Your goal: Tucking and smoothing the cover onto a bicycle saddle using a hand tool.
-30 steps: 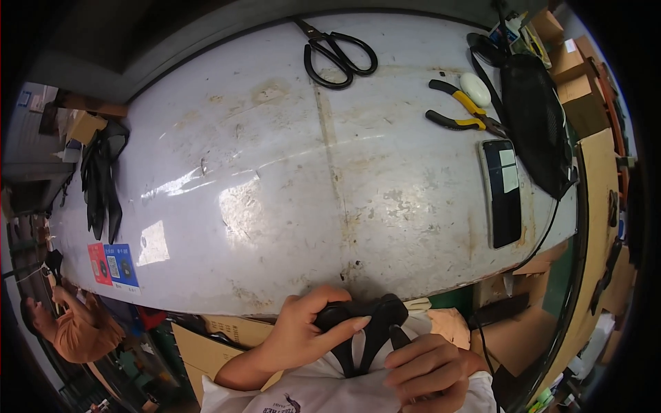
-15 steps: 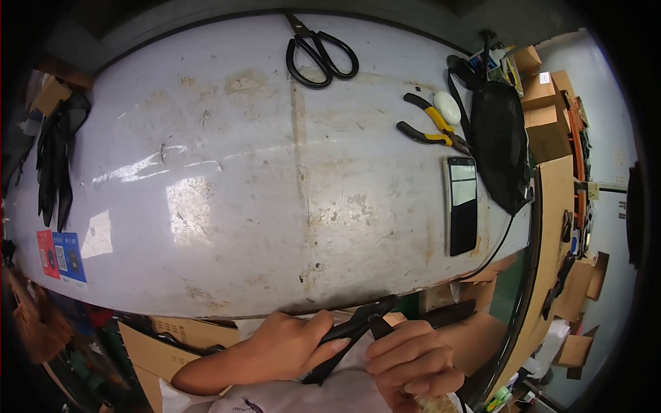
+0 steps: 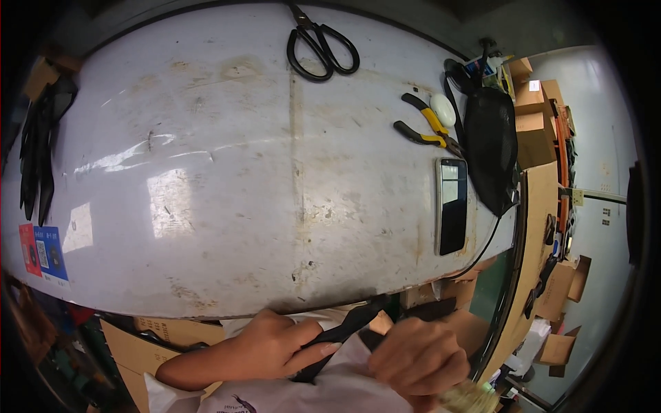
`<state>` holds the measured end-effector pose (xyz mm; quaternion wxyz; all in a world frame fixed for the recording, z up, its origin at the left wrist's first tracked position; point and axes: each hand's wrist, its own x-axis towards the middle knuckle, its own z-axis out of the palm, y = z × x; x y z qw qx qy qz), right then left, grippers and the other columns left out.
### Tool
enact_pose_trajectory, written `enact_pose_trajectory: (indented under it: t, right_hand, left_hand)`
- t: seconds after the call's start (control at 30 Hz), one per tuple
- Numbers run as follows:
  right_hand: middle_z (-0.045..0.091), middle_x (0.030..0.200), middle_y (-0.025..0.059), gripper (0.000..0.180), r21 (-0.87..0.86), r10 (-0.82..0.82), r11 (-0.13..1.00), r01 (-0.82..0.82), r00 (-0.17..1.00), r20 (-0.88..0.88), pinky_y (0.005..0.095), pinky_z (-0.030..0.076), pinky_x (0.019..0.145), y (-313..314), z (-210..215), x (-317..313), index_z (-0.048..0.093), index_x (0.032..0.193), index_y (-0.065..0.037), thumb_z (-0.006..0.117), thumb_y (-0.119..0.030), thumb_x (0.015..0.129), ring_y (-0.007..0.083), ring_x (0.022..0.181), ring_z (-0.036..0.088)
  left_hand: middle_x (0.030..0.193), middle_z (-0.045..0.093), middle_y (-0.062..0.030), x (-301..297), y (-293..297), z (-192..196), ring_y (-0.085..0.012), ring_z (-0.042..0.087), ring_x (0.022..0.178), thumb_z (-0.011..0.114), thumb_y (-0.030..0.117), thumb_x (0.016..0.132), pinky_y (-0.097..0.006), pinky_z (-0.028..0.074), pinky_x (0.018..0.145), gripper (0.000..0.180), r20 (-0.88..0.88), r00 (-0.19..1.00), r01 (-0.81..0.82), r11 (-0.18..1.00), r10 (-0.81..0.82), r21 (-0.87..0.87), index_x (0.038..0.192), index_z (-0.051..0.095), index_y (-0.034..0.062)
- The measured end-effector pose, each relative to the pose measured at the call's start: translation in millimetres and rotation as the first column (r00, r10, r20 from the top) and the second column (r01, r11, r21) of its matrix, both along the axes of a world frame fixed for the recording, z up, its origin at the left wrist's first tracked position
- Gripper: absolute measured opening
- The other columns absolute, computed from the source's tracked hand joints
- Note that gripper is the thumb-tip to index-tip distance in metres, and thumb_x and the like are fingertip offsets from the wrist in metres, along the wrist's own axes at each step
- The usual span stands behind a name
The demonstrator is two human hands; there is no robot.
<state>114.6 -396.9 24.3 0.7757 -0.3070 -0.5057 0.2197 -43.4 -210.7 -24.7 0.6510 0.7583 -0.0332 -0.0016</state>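
Left hand below surface edge, fingers clenched on black strap, pinched between thumb and forefinger. Right hand just beside, fingers curled shut over strap's near end; pale bristly bundle at its wrist, hold unclear. Strap slanted up toward surface edge, off the top. Work seemingly midway: strap in hand, nothing laid down yet. Farther out: phone, pliers, black pouch, scissors, all untouched.
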Motion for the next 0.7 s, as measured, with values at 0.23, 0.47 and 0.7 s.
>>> enact_pose_trajectory:
  t: [0.23, 0.47, 0.7]
  right_hand:
    - [0.064, 0.072, 0.0113, 0.019, 0.015, -0.41, 0.912, 0.411, 0.906, 0.111, 0.0392, 0.058, 0.055, 25.9, 3.5, -47.0, 0.059, 0.09, 0.0, 0.075, -0.008, 0.094, 0.0255, 0.057, 0.065]
    - [0.065, 0.072, 0.0114, 0.019, -0.128, -0.056, 0.987, 0.1, 0.949, 0.312, 0.0398, 0.057, 0.054, 27.6, 15.9, -14.3, 0.06, 0.088, -0.002, 0.075, -0.01, 0.097, 0.0252, 0.059, 0.066]
    - [0.059, 0.069, 0.0065, 0.026, -0.049, -0.505, 0.859, 0.509, 0.859, 0.084, 0.0399, 0.059, 0.053, 33.2, 1.3, -69.7, 0.055, 0.088, -0.003, 0.075, -0.014, 0.099, 0.0226, 0.052, 0.062]
  left_hand:
    - [0.049, 0.048, -0.0052, 1.8, 1.0, -1.0, -0.0238, 0.05, 0.038, 0.084, 0.022, 0.092, -0.036, 0.037, 0.039, 0.034, 0.021, 0.999, -0.027, 0.999, 0.027, -0.032, 0.071, 0.062, 0.0075]
    - [0.047, 0.045, -0.0033, 4.3, -2.9, -5.4, -0.0245, 0.05, 0.038, 0.084, 0.024, 0.092, -0.038, 0.037, 0.038, 0.039, 0.094, 0.995, -0.031, 0.999, 0.034, -0.034, 0.071, 0.054, 0.0099]
    - [0.047, 0.044, -0.0037, 1.8, -2.1, -5.7, -0.024, 0.051, 0.038, 0.085, 0.022, 0.088, -0.038, 0.038, 0.038, 0.039, 0.119, 0.989, -0.081, 0.995, 0.087, -0.05, 0.069, 0.053, 0.0104]
